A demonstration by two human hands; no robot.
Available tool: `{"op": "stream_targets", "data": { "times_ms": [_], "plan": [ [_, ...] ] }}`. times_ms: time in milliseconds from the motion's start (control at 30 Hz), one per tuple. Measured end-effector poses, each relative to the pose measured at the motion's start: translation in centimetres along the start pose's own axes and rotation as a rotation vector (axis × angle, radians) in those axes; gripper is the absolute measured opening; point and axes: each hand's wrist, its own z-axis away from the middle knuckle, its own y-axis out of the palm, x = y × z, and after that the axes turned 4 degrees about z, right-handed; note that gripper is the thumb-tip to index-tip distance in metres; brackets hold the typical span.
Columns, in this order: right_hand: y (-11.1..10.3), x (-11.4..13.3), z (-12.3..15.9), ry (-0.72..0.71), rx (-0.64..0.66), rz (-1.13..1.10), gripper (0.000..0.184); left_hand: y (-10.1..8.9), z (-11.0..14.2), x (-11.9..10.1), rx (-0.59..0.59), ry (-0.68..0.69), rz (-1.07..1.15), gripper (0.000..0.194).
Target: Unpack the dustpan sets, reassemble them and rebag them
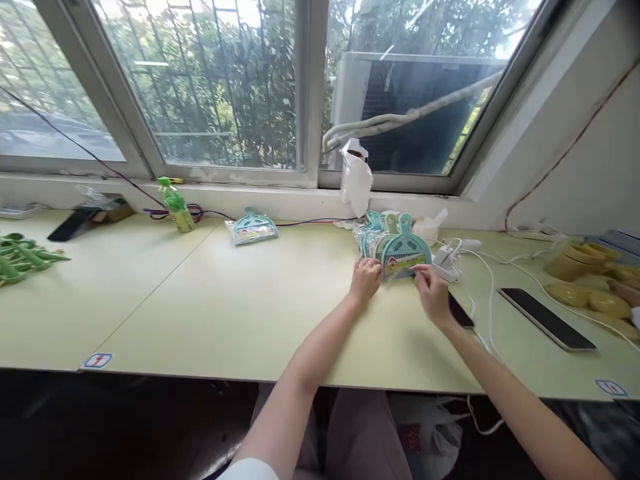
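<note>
A row of packaged small dustpan-and-brush sets [406, 245], mostly light blue with printed labels in clear wrap, stands upright on the table in front of me. My left hand [366, 279] has its fingers curled around the lower left edge of the row. At the front pack's lower right edge, my right hand [433, 291] pinches with thumb and forefinger. Another wrapped dustpan set [254, 227] lies apart, farther left near the wall.
Behind the row are a torn white wrapper [357, 179] and a power strip [447, 261] with white cables. Phones lie at right, one a black phone [546, 319]. A green bottle [177, 208] stands at left. Green parts [25, 259] and yellow parts [590, 293] lie at opposite ends.
</note>
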Motion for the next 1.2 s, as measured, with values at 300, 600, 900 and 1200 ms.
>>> {"op": "stream_targets", "data": {
  "times_ms": [300,600,900,1200],
  "plan": [
    [13.8,10.2,3.1,-0.298,0.510,-0.046,0.028,-13.8,4.4,15.9,-0.160,-0.520,-0.271,0.048],
    [14.2,11.6,3.5,-0.478,0.700,0.064,0.031,-24.0,7.1,27.8,-0.300,-0.924,-0.405,0.056],
    [13.8,11.4,3.8,-0.540,0.721,0.066,0.031,-22.4,6.9,25.3,-0.112,-0.728,-0.623,0.022],
    [13.5,11.7,3.7,-0.630,0.502,0.104,0.026,-15.9,9.1,13.6,0.117,-0.262,-0.422,0.024]
  ]
}}
